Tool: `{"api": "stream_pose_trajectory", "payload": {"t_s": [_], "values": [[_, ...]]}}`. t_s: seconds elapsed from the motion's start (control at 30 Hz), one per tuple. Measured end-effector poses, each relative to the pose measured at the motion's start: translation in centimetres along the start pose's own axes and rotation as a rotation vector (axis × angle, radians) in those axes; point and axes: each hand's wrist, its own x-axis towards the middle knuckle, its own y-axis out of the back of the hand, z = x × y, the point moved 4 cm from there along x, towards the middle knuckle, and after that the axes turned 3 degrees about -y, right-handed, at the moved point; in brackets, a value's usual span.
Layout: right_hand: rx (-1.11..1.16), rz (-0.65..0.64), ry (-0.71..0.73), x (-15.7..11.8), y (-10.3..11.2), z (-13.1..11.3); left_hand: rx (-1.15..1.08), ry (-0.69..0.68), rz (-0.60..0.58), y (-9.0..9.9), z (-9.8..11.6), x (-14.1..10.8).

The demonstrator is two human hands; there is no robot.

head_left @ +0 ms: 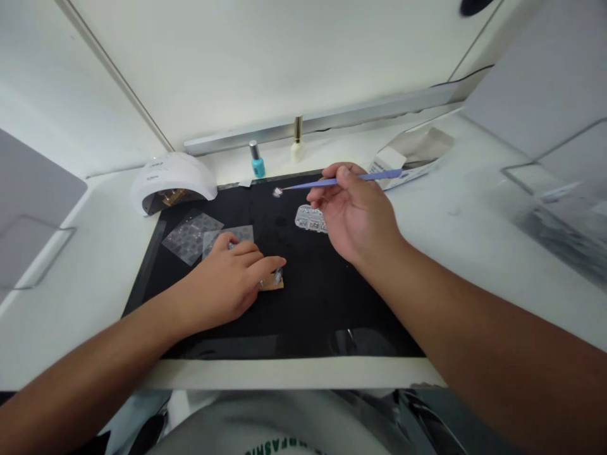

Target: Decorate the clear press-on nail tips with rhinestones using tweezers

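Note:
My right hand pinches a slim lavender pen-like tool between thumb and fingers. The tool's thin tip points left, beside a small whitish, shiny bit on the black mat. Below that hand, partly covered by it, lies a clear compartment case holding small shiny pieces. My left hand is closed over a small brown board, its index finger reaching over a clear, glossy piece on the board. The thumb is hidden.
Two patterned translucent sheets lie near my left hand. A white nail lamp stands at the back left. Behind the mat are a turquoise polish bottle and a cream polish bottle. An opened white box lies at the back right.

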Motion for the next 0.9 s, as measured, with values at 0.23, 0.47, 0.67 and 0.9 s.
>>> {"api": "stream_pose_trajectory", "payload": {"t_s": [0.23,0.47,0.67,0.9], "values": [[-0.011,0.025,-0.021,0.07,-0.03,0.11,-0.063,-0.019,0.032,0.09,-0.16,0.19],[0.007,0.039,-0.034,-0.01,-0.12,0.04,-0.050,-0.032,0.041,0.38,-0.19,0.32],[-0.007,0.042,-0.029,-0.02,-0.14,0.07,-0.035,-0.005,0.058,0.45,-0.17,0.35],[-0.011,0.038,-0.023,-0.03,-0.15,0.03,-0.074,0.100,0.053,0.45,0.23,0.48]]}}
